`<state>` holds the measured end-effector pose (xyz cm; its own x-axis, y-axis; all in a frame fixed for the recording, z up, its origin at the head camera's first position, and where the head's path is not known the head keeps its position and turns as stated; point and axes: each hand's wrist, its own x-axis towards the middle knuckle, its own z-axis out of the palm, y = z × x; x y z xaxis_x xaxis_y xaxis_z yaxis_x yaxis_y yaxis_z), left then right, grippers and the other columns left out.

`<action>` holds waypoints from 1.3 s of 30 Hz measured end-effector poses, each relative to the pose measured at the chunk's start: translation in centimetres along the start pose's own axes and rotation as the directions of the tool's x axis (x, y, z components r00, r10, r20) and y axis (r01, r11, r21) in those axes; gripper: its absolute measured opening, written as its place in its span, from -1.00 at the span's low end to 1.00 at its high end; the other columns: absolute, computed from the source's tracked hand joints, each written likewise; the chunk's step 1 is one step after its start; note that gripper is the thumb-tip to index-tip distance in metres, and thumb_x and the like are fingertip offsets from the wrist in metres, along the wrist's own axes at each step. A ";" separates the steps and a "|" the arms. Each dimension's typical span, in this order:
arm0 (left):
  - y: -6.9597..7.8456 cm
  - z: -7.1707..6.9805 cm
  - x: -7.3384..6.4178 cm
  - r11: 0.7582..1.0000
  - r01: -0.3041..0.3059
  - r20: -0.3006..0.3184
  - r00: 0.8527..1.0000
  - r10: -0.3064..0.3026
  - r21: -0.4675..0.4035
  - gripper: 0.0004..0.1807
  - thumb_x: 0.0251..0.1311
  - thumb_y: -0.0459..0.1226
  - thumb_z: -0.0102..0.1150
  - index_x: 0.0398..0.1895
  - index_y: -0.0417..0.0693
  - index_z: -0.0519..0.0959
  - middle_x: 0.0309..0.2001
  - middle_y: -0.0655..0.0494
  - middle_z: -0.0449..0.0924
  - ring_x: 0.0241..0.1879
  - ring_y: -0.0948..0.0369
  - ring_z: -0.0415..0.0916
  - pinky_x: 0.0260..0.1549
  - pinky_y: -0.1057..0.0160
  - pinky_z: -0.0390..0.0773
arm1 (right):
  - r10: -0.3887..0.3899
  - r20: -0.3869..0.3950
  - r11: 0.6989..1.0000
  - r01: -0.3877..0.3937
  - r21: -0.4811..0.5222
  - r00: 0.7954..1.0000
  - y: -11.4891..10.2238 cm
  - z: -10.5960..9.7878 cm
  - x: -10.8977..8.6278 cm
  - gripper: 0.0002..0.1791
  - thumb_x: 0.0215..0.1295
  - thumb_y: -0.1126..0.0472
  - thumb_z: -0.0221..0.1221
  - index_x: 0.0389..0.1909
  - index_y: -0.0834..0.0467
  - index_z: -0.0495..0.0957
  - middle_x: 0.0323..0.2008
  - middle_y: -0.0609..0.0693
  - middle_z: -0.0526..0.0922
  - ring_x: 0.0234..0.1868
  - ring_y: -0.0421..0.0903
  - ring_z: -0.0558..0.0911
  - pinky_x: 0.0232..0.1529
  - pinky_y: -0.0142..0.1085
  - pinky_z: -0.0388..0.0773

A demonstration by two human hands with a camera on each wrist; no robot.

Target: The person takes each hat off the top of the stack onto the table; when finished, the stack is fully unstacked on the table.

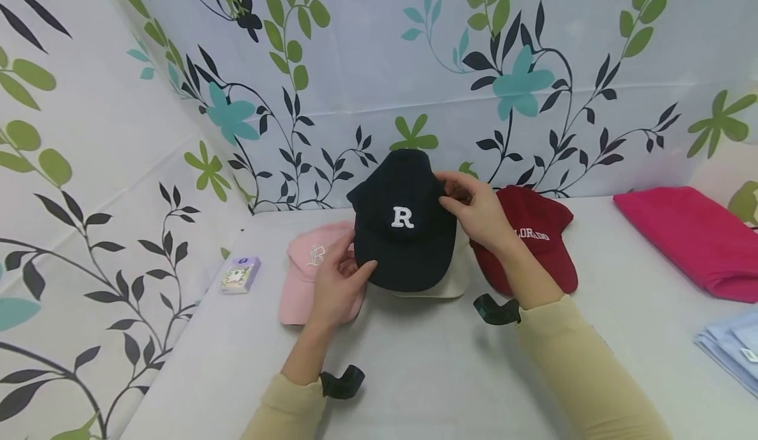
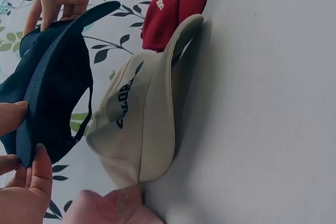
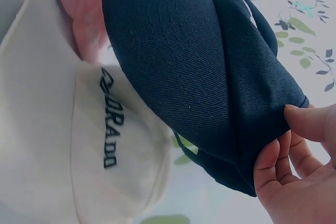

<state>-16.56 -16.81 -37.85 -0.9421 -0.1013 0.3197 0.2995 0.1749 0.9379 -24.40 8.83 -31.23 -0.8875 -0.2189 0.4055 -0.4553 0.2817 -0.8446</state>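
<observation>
A black baseball cap (image 1: 408, 249) with a white letter R is held up between both hands, brim toward me. My left hand (image 1: 340, 282) pinches the brim's left edge between thumb and fingers. On the other side my right hand (image 1: 482, 213) pinches the cap's crown near its side. Beneath and behind it sits a cream cap (image 2: 139, 124) with dark lettering, mostly covered in the head view but plain in both wrist views. A pink cap (image 1: 293, 295) lies left of it, partly behind my left hand. To the right is a dark red cap (image 1: 547, 256), partly behind my right arm.
A small purple and yellow box (image 1: 240, 275) stands at the left of the white table (image 1: 408, 374). Folded bright pink cloth (image 1: 693, 236) lies at the right, with folded light blue cloth (image 1: 734, 348) nearer me. A leaf-patterned sheet (image 1: 367, 65) hangs behind the table.
</observation>
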 end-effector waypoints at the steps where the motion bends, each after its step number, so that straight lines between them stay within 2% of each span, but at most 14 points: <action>1: 0.0 0.3 0.1 1.000 0.004 -0.001 1.000 -0.004 0.000 -0.23 0.13 -0.50 0.40 0.45 -0.16 0.38 0.25 -0.06 0.43 -0.07 0.02 0.49 -0.07 0.41 0.57 | 0.004 -0.001 1.000 -0.004 -0.005 1.000 0.0 -0.3 0.0 -0.54 0.43 0.41 0.14 0.32 0.20 0.50 -0.04 0.20 0.49 -0.04 0.08 0.48 0.05 -0.09 0.51; 8: 0.2 2.1 0.5 0.999 -0.036 0.012 0.999 0.036 0.023 -0.28 0.14 -0.47 0.41 0.41 -0.22 0.41 0.21 -0.09 0.47 -0.06 0.01 0.51 -0.03 0.39 0.55 | 0.020 -0.015 0.999 -0.021 -0.047 1.000 0.7 -2.3 -0.3 -0.53 0.45 0.37 0.13 0.35 0.15 0.49 -0.03 0.19 0.49 -0.01 0.07 0.49 0.04 -0.14 0.50; 19: 0.0 5.1 1.0 0.996 -0.076 0.083 0.993 0.080 -0.051 -0.29 0.18 -0.51 0.35 0.43 -0.28 0.36 0.25 -0.12 0.42 -0.02 0.00 0.43 -0.07 0.38 0.54 | 0.037 -0.064 0.995 -0.042 -0.087 0.997 1.4 -5.2 -1.1 -0.54 0.47 0.33 0.14 0.36 0.15 0.48 0.00 0.18 0.49 -0.04 0.02 0.46 0.00 -0.38 0.44; 26: 0.0 7.9 1.4 0.994 -0.078 0.066 0.994 0.083 -0.072 -0.30 0.14 -0.52 0.37 0.39 -0.34 0.38 0.24 -0.16 0.45 -0.06 -0.02 0.46 -0.12 0.36 0.56 | 0.041 -0.098 0.986 -0.056 -0.157 0.994 1.8 -7.3 -1.3 -0.54 0.48 0.29 0.13 0.37 0.15 0.47 0.03 0.20 0.48 -0.03 0.03 0.46 -0.03 -0.38 0.42; 33: -0.2 11.0 1.7 0.987 -0.130 0.076 0.988 0.137 -0.093 -0.32 0.15 -0.52 0.37 0.38 -0.34 0.40 0.23 -0.17 0.45 -0.07 -0.05 0.49 -0.07 0.13 0.63 | 0.051 -0.155 0.972 -0.085 -0.218 0.987 2.4 -9.9 -1.9 -0.56 0.48 0.29 0.12 0.35 0.16 0.48 0.00 0.18 0.47 -0.01 0.05 0.47 -0.14 -0.43 0.41; 39: 0.0 13.5 1.7 0.985 -0.123 0.075 0.988 0.133 -0.125 -0.32 0.14 -0.51 0.38 0.38 -0.32 0.41 0.23 -0.14 0.45 -0.06 -0.02 0.51 -0.09 0.13 0.64 | 0.064 -0.187 0.971 -0.105 -0.213 0.980 3.2 -11.9 -2.2 -0.55 0.48 0.29 0.11 0.35 0.20 0.47 -0.03 0.13 0.43 -0.07 -0.09 0.45 -0.22 -0.53 0.43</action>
<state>-20.20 -3.76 -39.12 -0.9027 -0.0035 0.4303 0.4293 0.0619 0.9010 -24.81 21.36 -30.67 -0.9125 -0.0217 0.4085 -0.3646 0.4956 -0.7883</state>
